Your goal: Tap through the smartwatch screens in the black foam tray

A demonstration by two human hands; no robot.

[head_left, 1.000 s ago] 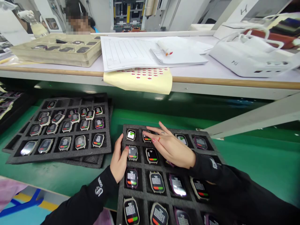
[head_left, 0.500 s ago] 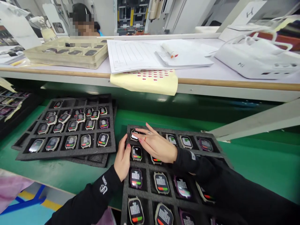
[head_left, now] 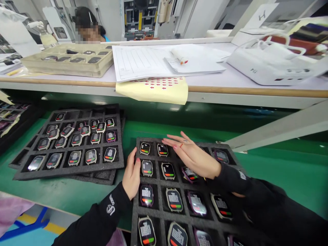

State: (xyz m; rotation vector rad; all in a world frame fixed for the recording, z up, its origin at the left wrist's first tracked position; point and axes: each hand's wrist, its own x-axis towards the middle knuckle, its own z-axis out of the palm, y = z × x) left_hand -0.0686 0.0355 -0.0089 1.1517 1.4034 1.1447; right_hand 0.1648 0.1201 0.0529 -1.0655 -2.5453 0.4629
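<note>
A black foam tray (head_left: pixel 160 186) on the green bench holds rows of smartwatches without straps, their screens lit with red and green bars. My left hand (head_left: pixel 131 176) holds the tray's left edge, thumb lying along the rim. Over the upper rows hovers my right hand (head_left: pixel 193 155), palm down, fingers stretched out to the left and holding nothing. Its fingertips are by a smartwatch (head_left: pixel 162 149) in the far row; whether they touch it I cannot tell. Another lit smartwatch (head_left: pixel 145 148) sits in the far left corner. My right hand and sleeve hide several compartments.
To the left lie stacked foam trays (head_left: pixel 69 169) with more watches, some resting across the dividers. A shelf (head_left: pixel 205 80) above the bench bears papers (head_left: pixel 143 61), a cream plastic tray (head_left: pixel 102 68) and a white device (head_left: pixel 271 68). Beyond it is a person (head_left: pixel 87 24).
My right hand has moved right, off the far-left watch, whose screen has gone from white to dark with coloured bars. My left hand stays at the tray's edge. The view shifted slightly.
</note>
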